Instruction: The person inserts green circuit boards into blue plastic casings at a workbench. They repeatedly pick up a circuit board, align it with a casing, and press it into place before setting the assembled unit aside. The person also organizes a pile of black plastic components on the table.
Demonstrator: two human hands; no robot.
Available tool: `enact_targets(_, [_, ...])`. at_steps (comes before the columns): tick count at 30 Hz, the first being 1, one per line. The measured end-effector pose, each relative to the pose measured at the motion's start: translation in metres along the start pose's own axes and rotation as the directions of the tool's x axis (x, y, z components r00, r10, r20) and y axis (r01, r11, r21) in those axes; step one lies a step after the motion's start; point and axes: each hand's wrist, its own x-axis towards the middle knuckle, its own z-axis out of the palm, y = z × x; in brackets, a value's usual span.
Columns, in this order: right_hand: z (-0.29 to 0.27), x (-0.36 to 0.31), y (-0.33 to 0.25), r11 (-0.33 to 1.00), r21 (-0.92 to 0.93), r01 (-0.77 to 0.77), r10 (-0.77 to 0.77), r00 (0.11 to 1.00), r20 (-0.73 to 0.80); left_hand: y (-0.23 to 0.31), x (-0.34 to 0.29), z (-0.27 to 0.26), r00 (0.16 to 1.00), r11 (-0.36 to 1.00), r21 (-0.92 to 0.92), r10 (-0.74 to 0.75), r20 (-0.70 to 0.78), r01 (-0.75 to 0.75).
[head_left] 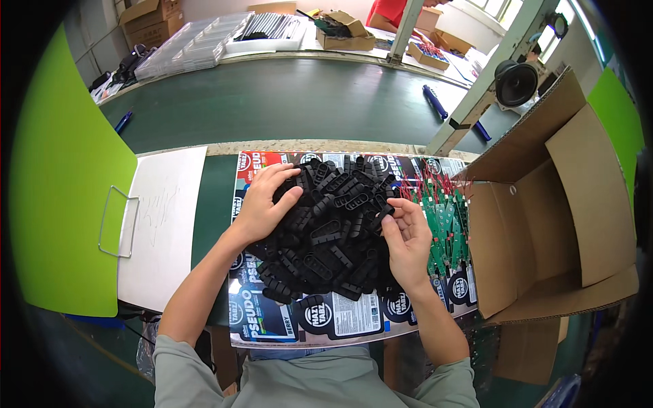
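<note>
A heap of small, elongated black rubber or plastic parts point(325, 234) lies on the printed sheet in front of me; several show raised oval buttons or slots. My left hand point(262, 207) rests at the heap's upper left edge, its thumb and fingers apart and nothing visibly gripped. At the right side of the heap, my right hand point(408, 248) has thumb and forefinger closed on the end of one black part point(385, 212). Its other fingers curl behind. Just right of that hand lie green circuit boards point(445, 228) with thin red wires.
An open cardboard box point(537, 231) stands at the right. White paper point(163, 231) and a bright green panel point(75, 197) are at the left. Beyond the bench runs a green conveyor belt point(272, 102), with a metal post point(476, 88) carrying a speaker point(516, 83). A person in red point(388, 13) works behind.
</note>
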Motion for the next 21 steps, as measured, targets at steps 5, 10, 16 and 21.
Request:
enact_targets(5, [-0.001,-0.002,0.012,0.991,0.134,0.012,-0.006,0.999,-0.048,0.000,-0.001,-0.001,1.000,1.000,-0.015,0.008,-0.003,-0.008])
enact_targets(10, [-0.001,-0.003,0.017,0.993,0.114,0.018,-0.010,0.998,-0.063,0.001,0.000,-0.003,1.000,0.999,-0.039,-0.014,0.010,0.014])
enact_targets(16, [-0.002,-0.004,0.012,0.999,-0.024,0.026,-0.027,0.999,-0.034,0.002,0.001,-0.003,0.999,0.997,-0.064,-0.032,0.008,0.032])
enact_targets(21, [-0.004,-0.001,0.009,1.000,0.008,0.020,-0.020,0.999,-0.041,0.002,0.002,-0.006,1.000,0.999,-0.046,-0.012,0.019,0.012])
